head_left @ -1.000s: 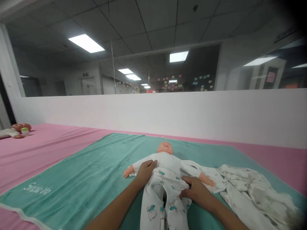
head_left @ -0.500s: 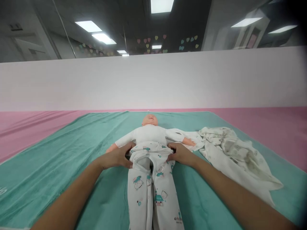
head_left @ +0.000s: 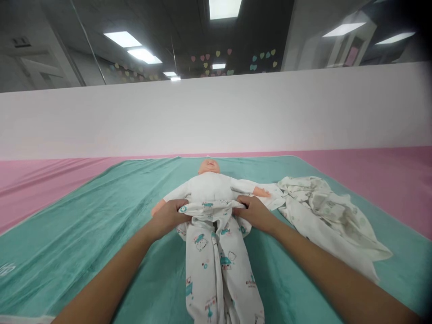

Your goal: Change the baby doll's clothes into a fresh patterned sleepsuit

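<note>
A baby doll (head_left: 211, 184) in a white top lies on its back on a teal towel (head_left: 101, 225), head away from me. White printed baby trousers (head_left: 218, 265) cover its legs. My left hand (head_left: 168, 217) grips the waistband at the doll's left side. My right hand (head_left: 254, 212) grips the waistband on the other side. The waistband is bunched at the doll's belly between both closed hands.
A crumpled white patterned garment (head_left: 324, 211) lies on the towel right of the doll. The towel sits on a pink sheet (head_left: 388, 180). A low white wall (head_left: 216, 117) runs along the far edge.
The view tilted down from the room onto the doll. Both hands went from resting on the trousers to gripping the waistband, which now sits bunched higher on the doll's belly.
</note>
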A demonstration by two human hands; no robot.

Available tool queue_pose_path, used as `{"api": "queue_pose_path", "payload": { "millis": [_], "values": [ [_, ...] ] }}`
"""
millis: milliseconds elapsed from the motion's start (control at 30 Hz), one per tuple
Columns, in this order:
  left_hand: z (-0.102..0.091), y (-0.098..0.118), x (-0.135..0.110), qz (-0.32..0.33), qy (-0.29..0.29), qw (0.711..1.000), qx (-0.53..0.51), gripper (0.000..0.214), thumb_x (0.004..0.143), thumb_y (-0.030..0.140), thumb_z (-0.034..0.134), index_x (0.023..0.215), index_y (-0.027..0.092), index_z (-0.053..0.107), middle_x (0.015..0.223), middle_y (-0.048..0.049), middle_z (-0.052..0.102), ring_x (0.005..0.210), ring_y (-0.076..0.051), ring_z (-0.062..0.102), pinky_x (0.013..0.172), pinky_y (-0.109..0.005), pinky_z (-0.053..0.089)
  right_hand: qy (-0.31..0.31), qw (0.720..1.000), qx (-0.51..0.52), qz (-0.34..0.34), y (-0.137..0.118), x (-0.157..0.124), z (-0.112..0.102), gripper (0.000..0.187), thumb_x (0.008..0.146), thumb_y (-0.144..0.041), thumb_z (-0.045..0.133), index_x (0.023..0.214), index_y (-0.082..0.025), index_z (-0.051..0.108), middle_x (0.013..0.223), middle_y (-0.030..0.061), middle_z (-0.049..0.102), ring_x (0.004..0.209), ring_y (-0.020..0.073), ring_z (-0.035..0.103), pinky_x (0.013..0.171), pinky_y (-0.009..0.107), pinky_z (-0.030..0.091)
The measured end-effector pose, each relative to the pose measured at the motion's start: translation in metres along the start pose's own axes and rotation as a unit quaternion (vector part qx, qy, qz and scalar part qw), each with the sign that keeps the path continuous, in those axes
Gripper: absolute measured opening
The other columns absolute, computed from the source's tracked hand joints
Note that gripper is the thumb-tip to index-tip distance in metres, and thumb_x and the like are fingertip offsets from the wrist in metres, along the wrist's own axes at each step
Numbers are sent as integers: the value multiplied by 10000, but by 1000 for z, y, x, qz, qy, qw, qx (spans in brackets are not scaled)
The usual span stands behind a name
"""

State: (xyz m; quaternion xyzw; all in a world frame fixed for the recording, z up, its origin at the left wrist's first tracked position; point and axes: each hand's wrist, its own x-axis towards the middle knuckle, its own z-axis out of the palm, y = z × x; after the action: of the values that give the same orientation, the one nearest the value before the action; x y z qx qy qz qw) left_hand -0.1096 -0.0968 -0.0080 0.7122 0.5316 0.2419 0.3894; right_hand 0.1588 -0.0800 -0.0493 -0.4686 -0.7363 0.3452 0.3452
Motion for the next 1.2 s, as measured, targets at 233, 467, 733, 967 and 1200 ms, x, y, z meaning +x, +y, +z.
{"api": "queue_pose_path", "payload": {
  "millis": [233, 467, 733, 967, 1200],
  "values": [
    [-7, 2, -6, 9, -38, 997, 67, 344, 689, 481, 602, 622, 163, 490, 591, 44, 336, 546, -86, 286, 479, -207, 187, -113, 992, 57, 21, -6, -3, -11, 311, 739, -441, 592, 824, -147, 646, 814, 17, 613, 767, 180, 525, 669, 262, 387],
    [-21, 9, -17, 30, -149, 983, 105, 319, 611, 449, 685, 714, 184, 541, 719, 33, 471, 627, -110, 426, 520, -200, 268, -283, 956, 60, 53, -16, -9, -25, 342, 640, -435, 709, 829, -151, 692, 806, 8, 639, 804, 190, 559, 692, 250, 406],
    [-18, 7, -23, 22, -231, 964, 132, 219, 683, 404, 633, 742, 193, 633, 731, 17, 626, 696, -162, 576, 538, -205, 330, -370, 927, 10, 66, -29, -14, -20, 351, 633, -464, 708, 802, -156, 714, 737, 3, 648, 720, 172, 578, 658, 238, 430],
    [-19, 6, -20, 34, -217, 966, 140, 243, 666, 424, 643, 715, 187, 637, 684, 20, 610, 617, -143, 532, 506, -208, 309, -329, 941, 35, 69, -18, -12, -11, 344, 608, -457, 721, 771, -155, 705, 776, 18, 664, 764, 195, 591, 682, 252, 440],
    [0, 10, -48, 68, -181, 977, 87, 878, 486, 344, 785, 1288, 266, 438, 1223, -26, 543, 1091, -252, 496, 929, -280, 358, -251, 963, 91, 37, -20, -25, 0, 367, 641, -485, 679, 752, -135, 681, 704, 13, 625, 713, 188, 566, 661, 268, 431]
  ]
}}
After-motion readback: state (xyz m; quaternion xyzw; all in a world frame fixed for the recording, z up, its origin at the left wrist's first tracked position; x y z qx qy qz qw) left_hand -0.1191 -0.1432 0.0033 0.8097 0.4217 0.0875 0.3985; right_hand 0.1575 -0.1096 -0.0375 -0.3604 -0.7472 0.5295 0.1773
